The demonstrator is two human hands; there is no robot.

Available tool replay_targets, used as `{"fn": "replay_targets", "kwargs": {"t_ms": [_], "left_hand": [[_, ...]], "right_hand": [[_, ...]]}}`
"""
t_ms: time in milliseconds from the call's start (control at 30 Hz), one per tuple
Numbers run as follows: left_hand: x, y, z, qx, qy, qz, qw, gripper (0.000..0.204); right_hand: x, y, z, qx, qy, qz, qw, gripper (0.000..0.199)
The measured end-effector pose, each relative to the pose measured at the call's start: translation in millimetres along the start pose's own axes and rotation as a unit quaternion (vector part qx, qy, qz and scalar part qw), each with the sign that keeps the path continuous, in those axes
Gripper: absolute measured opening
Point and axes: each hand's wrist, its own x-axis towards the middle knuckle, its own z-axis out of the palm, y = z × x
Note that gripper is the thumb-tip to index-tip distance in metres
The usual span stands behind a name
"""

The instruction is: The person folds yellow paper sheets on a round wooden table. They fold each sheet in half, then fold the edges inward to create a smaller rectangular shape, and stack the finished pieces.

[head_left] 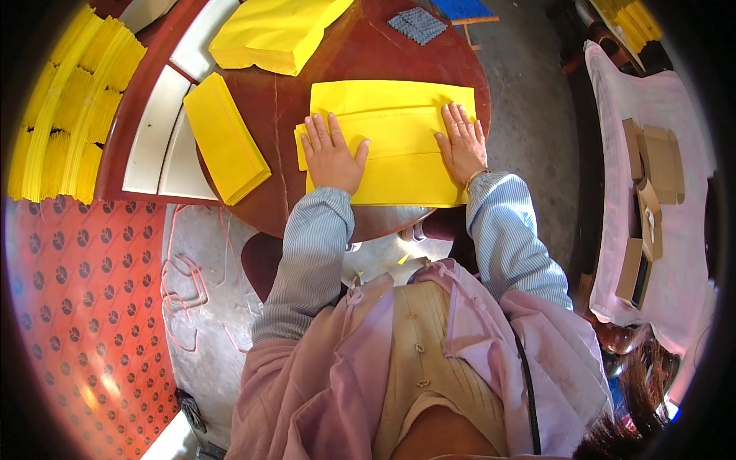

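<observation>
A yellow sheet of paper or cloth (399, 184), I cannot tell which, lies in front of me on the round dark-red table, with a fold line across it and a narrower yellow layer on top. My left hand (332, 153) rests flat on its left side, fingers stretched out and thumb spread. On the right side, my right hand (463, 142) presses flat near the edge, fingers extended away from me. Neither hand grips anything. To the left lies a long folded yellow stack (224, 138), angled on the table.
A thick yellow pile (280, 31) sits at the table's far side, near a small grey textured cloth (416, 26). Tall yellow stacks (73, 107) stand at far left, above a red patterned sheet (92, 284). Open cardboard boxes (661, 165) lie on pink cloth at right.
</observation>
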Motion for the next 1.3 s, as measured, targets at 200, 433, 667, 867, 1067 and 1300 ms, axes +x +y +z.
{"fn": "replay_targets", "kwargs": {"t_ms": [200, 433, 667, 867, 1067, 1300], "left_hand": [[7, -1, -3, -0.006, -0.018, 0.021, 1.000, 0.093], [6, 1, -11, -0.104, 0.044, 0.117, 0.987, 0.067], [5, 0, -19, -0.261, 0.111, 0.172, 0.943, 0.018], [1, -2, -25, -0.251, 0.178, 0.160, 0.938, 0.031], [-1, -1, -28, -0.222, 0.178, 0.123, 0.951, 0.030], [-1, 0, -28, -0.235, 0.158, 0.108, 0.953, 0.013]], "right_hand": [[2, -23, -26, -0.018, 0.030, -0.063, 0.997, 0.052], [9, -78, -4, 0.296, 0.116, -0.236, 0.918, 0.040], [5, -63, -7, 0.365, 0.111, -0.189, 0.905, 0.028], [-6, -54, -19, 0.413, 0.092, -0.160, 0.892, 0.021], [-4, -59, -22, 0.357, 0.123, -0.123, 0.918, 0.020], [1, -67, -25, 0.259, 0.146, -0.127, 0.946, 0.011]]}}
